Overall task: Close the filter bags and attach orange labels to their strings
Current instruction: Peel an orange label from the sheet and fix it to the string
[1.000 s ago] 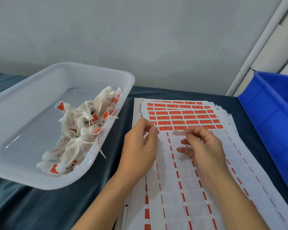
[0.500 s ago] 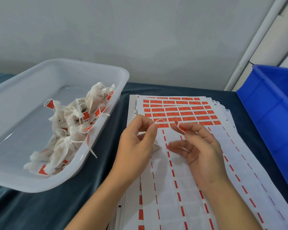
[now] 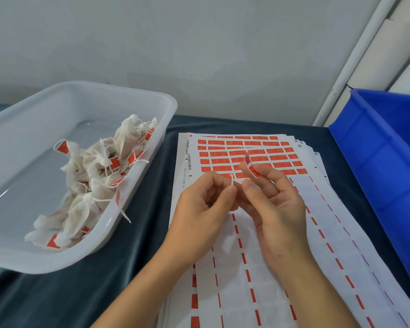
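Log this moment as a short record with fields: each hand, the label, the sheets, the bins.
left hand: pinches a white string end
right hand: holds a peeled orange label, curled, on its fingertips
label sheets: stacked on the dark cloth, orange labels left only in the far rows
clear tub: on the left, holds tied filter bags with orange labels
blue bin: on the right, contents not visible
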`<state>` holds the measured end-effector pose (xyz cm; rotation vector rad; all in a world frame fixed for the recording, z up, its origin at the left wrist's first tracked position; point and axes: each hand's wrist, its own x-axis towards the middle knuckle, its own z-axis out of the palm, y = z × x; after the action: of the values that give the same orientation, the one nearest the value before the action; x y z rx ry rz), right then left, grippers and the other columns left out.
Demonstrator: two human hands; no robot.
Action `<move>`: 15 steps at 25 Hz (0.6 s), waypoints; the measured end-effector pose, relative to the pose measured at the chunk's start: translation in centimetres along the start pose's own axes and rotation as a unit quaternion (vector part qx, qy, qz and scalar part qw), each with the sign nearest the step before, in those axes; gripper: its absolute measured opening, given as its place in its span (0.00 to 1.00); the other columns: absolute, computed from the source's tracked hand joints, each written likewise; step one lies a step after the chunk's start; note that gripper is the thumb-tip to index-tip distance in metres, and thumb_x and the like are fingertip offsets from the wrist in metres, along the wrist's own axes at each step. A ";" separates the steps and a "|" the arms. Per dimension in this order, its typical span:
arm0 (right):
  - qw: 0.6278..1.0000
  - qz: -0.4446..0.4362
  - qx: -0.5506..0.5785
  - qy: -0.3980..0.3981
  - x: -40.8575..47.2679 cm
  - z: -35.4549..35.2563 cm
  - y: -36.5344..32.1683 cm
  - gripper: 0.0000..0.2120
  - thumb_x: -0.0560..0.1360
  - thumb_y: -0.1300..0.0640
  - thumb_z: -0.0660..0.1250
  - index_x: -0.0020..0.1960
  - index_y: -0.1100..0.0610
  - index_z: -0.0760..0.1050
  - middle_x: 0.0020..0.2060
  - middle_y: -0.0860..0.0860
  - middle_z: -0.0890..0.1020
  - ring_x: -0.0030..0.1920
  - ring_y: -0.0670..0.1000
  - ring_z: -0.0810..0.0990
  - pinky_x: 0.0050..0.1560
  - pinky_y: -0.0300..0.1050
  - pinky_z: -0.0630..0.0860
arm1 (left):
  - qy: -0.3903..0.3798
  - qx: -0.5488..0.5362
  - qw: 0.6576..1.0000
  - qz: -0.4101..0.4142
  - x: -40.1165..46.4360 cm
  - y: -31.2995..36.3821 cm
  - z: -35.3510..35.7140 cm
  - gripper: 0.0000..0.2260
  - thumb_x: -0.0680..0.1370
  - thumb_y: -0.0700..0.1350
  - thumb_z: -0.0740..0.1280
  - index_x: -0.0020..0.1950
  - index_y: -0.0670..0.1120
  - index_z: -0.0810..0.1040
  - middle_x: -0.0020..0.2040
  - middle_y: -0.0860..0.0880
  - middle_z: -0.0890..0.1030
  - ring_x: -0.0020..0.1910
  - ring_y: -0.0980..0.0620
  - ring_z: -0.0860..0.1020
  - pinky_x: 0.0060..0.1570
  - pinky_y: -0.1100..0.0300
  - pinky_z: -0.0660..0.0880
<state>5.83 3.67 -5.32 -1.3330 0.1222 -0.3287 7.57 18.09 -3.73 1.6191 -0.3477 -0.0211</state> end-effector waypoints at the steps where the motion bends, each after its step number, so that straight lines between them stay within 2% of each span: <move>1: 1.000 0.005 0.005 0.003 0.0 0.0 0.0 0.18 0.71 0.48 0.78 0.61 0.43 0.81 0.60 0.49 0.85 0.59 0.54 0.86 0.54 0.55 0.84 | -0.009 0.002 1.000 -0.006 -0.1 0.0 0.1 0.05 0.84 0.44 0.68 0.50 0.49 0.82 0.44 0.53 0.86 0.45 0.52 0.85 0.46 0.64 0.80; 5: 0.999 0.008 0.039 0.015 0.1 -0.1 -0.4 0.22 0.68 0.50 0.80 0.61 0.45 0.82 0.60 0.50 0.86 0.59 0.56 0.86 0.54 0.55 0.84 | -0.029 0.038 0.999 -0.021 -0.3 0.0 0.3 0.05 0.84 0.46 0.68 0.49 0.52 0.81 0.41 0.54 0.85 0.42 0.53 0.84 0.45 0.63 0.81; 9: 0.999 -0.002 0.023 0.036 0.3 -0.3 -0.7 0.27 0.63 0.47 0.81 0.61 0.45 0.80 0.58 0.46 0.86 0.57 0.54 0.87 0.53 0.51 0.85 | -0.028 0.070 0.997 -0.029 -0.2 0.0 0.3 0.06 0.83 0.46 0.68 0.47 0.53 0.81 0.41 0.54 0.84 0.40 0.53 0.83 0.45 0.61 0.82; 15: 0.997 -0.019 0.019 0.069 0.7 -0.8 -1.0 0.31 0.61 0.43 0.81 0.62 0.46 0.80 0.58 0.46 0.86 0.56 0.53 0.87 0.50 0.46 0.85 | -0.030 0.084 0.994 -0.055 -0.1 0.2 0.3 0.06 0.83 0.47 0.68 0.47 0.54 0.81 0.41 0.54 0.83 0.40 0.53 0.82 0.44 0.62 0.82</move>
<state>6.12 2.50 -4.48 -1.2754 0.2050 -0.4544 7.34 17.86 -3.61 1.8062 -0.3124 -0.1287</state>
